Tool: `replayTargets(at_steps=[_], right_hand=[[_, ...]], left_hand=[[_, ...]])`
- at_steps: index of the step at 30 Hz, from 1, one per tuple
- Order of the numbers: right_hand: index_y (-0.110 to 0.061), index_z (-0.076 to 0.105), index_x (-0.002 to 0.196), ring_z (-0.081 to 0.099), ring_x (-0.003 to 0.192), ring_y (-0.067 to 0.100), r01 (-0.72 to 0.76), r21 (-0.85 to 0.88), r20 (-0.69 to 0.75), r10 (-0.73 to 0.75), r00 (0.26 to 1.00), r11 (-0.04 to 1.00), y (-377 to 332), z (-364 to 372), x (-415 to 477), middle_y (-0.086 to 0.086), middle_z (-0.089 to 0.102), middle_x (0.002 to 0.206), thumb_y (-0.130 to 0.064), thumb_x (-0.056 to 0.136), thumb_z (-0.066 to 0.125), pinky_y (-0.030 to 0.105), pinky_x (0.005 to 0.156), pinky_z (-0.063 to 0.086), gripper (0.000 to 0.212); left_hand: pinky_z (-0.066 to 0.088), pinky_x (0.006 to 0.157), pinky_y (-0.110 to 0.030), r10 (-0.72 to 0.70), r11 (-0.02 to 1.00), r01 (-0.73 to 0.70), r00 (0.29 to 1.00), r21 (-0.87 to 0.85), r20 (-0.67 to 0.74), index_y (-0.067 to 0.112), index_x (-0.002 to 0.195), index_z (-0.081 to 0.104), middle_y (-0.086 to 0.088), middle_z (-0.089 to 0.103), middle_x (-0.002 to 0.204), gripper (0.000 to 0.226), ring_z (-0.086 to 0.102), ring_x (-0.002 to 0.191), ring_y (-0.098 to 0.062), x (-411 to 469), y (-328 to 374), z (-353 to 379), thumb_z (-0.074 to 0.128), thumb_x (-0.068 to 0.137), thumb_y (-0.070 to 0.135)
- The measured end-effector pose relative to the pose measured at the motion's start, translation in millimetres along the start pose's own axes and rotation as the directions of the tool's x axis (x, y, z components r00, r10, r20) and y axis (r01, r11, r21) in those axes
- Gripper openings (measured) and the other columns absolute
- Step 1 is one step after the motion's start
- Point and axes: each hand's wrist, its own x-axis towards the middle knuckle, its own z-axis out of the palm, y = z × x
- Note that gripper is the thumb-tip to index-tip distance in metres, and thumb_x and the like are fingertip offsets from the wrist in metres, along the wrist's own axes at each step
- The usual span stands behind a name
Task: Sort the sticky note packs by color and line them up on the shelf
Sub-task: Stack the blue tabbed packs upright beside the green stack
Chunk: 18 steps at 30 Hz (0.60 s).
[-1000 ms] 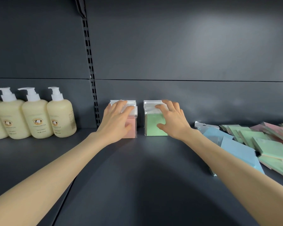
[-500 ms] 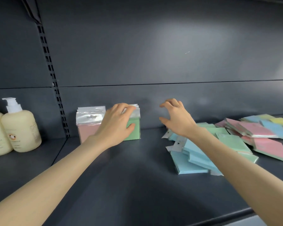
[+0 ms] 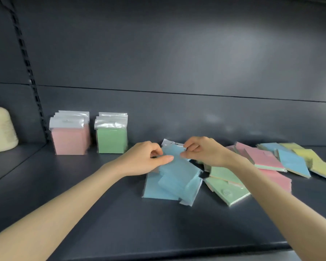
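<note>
Left hand [image 3: 145, 159] and right hand [image 3: 205, 152] are close together over the shelf [image 3: 120, 223], fingers [image 3: 190, 146] pinching a blue pack [image 3: 172, 150], tab end away, above the blue pile [image 3: 169, 185]. Pink row [image 3: 70, 136] and green row [image 3: 111, 137] stand back left, nearer the left hand.

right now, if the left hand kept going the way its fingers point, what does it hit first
Probably the right hand: the left hand points rightward along the top blue pack both pinch, with the right hand's fingers just beyond, seemingly at similar depth.
</note>
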Motion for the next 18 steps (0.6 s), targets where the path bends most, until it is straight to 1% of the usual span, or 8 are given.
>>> replayTargets(at_steps=[2,5,7,8,10,12,16,18], right_hand=[[-0.018,0.061,0.111,0.063,0.098,0.014,0.013,0.028,0.077,-0.015,0.997,1.0,5.0,-2.1,-5.5,-0.003,0.069,0.1,-0.041,0.079,0.071,0.027,0.089,0.047,0.041],[-0.007,0.064,0.107,0.055,0.081,0.013,0.042,0.077,0.153,-0.054,0.987,0.996,9.1,-0.6,-12.4,0.001,0.062,0.088,-0.037,0.079,0.074,0.025,0.078,0.043,0.042],[0.0,0.062,0.105,0.048,0.075,0.012,0.048,0.162,0.15,-0.073,0.986,0.986,12.5,1.3,-14.3,0.002,0.054,0.081,-0.032,0.078,0.075,0.024,0.072,0.038,0.044],[-0.003,0.062,0.107,0.05,0.077,0.012,0.045,0.196,0.132,-0.072,0.989,0.98,14.2,2.2,-14.3,0.0,0.055,0.082,-0.031,0.078,0.076,0.022,0.073,0.04,0.042],[-0.013,0.058,0.114,0.055,0.086,0.013,0.038,0.28,0.074,-0.061,0.995,0.959,17.1,2.4,-12.4,-0.001,0.058,0.095,-0.03,0.077,0.076,0.023,0.082,0.044,0.045],[-0.015,0.052,0.118,0.058,0.093,0.014,0.041,0.398,-0.012,-0.04,0.999,0.916,17.9,1.1,-11.3,0.0,0.058,0.104,-0.029,0.077,0.076,0.026,0.087,0.046,0.05],[-0.02,0.06,0.095,0.066,0.087,0.014,0.043,0.652,0.013,-0.069,0.998,0.757,15.9,1.5,-15.3,-0.004,0.068,0.093,-0.021,0.082,0.072,0.028,0.083,0.054,0.018],[-0.008,0.062,0.102,0.07,0.091,0.021,0.036,0.768,0.005,-0.063,0.998,0.639,16.6,4.1,-13.7,0.007,0.072,0.099,-0.01,0.083,0.07,0.034,0.084,0.057,0.022]], left_hand=[[0.046,0.075,-0.027,-0.071,0.997,0.072,0.997,-0.01,0.044,0.018,0.093,0.066,0.011,0.058,0.084,0.048,0.056,0.076,-0.006,-3.4,9.5,7.3,0.063,0.076,0.062],[0.029,0.057,-0.028,-0.144,0.989,0.145,0.987,-0.017,0.07,0.003,0.084,0.06,0.004,0.042,0.064,0.062,0.038,0.057,-0.012,-5.5,18.1,18.3,0.07,0.069,0.062],[0.031,0.059,-0.027,-0.16,0.979,0.164,0.986,-0.119,0.045,0.004,0.084,0.063,0.0,0.051,0.064,0.052,0.042,0.058,-0.012,-7.2,21.1,21.5,0.076,0.069,0.052],[0.036,0.061,-0.027,-0.159,0.97,0.161,0.987,-0.181,0.022,0.009,0.086,0.065,-0.001,0.061,0.069,0.042,0.049,0.061,-0.011,-8.1,23.0,21.7,0.078,0.07,0.045],[0.043,0.066,-0.026,-0.171,0.932,0.143,0.984,-0.333,-0.056,0.015,0.092,0.066,-0.002,0.07,0.081,0.025,0.057,0.063,-0.009,-9.4,28.4,20.9,0.078,0.075,0.03],[0.047,0.061,-0.021,-0.219,0.859,0.118,0.964,-0.498,-0.148,0.015,0.098,0.062,-0.002,0.07,0.084,0.022,0.059,0.063,-0.007,-8.5,33.1,19.5,0.073,0.08,0.017],[0.054,0.068,-0.023,-0.269,0.718,0.073,0.946,-0.692,-0.18,0.01,0.102,0.054,-0.008,0.071,0.097,0.025,0.065,0.073,-0.011,-7.1,39.0,21.6,0.07,0.083,0.01],[0.056,0.075,-0.027,-0.261,0.72,0.08,0.952,-0.689,-0.162,0.012,0.097,0.051,-0.007,0.071,0.1,0.027,0.068,0.078,-0.014,-7.4,38.3,26.2,0.072,0.081,0.012]])
